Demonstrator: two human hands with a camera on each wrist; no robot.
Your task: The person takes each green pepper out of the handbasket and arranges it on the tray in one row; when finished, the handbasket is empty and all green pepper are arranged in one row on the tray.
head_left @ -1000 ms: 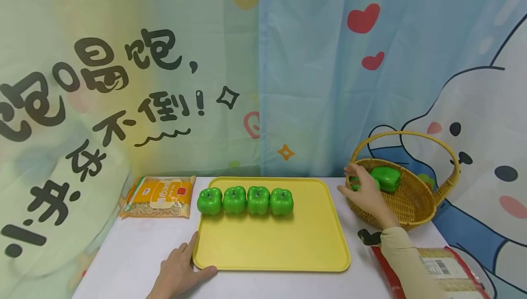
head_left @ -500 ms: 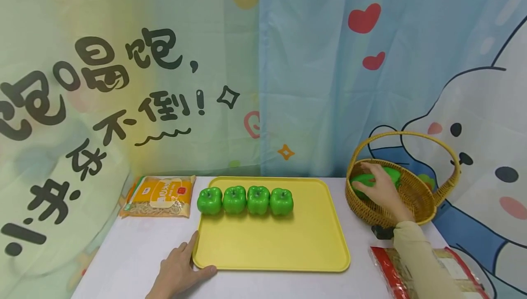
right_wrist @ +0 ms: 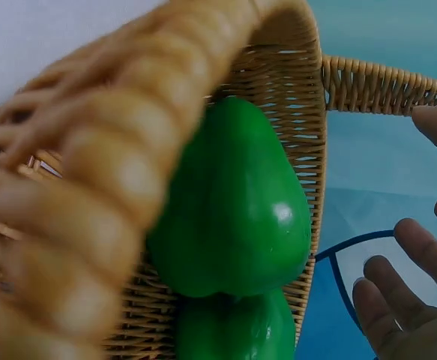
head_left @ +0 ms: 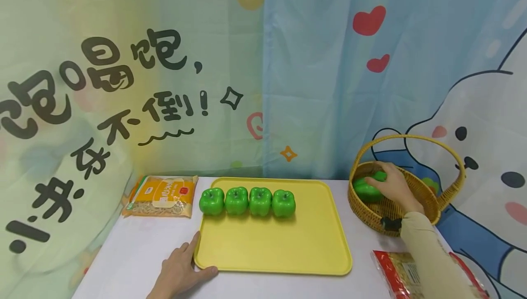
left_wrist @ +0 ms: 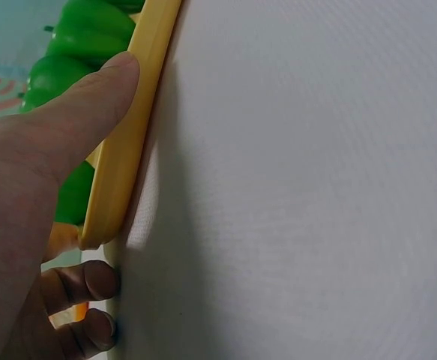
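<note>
Several green bell peppers [head_left: 260, 200] stand in a row along the back left of a yellow tray [head_left: 271, 251]. My left hand [head_left: 177, 268] rests at the tray's front left corner, thumb along the front edge and index finger along the left side. In the left wrist view the thumb [left_wrist: 91, 105] lies against the yellow rim. My right hand [head_left: 394, 187] reaches over the wicker basket [head_left: 366, 214], fingers spread and holding nothing. Beneath it is a green bell pepper [right_wrist: 237, 202], with a second pepper [right_wrist: 237, 334] beside it in the right wrist view.
An orange food packet [head_left: 162, 197] lies on the white table left of the tray. A clear bag with red edges [head_left: 389, 271] lies at the front right, partly under the right sleeve. The basket's tall handle [head_left: 411, 137] arches behind the right hand.
My right hand has moved right from the basket's left rim to over its inside, uncovering the front pepper. The left hand and the peppers on the tray stay put; the head view shifts slightly.
</note>
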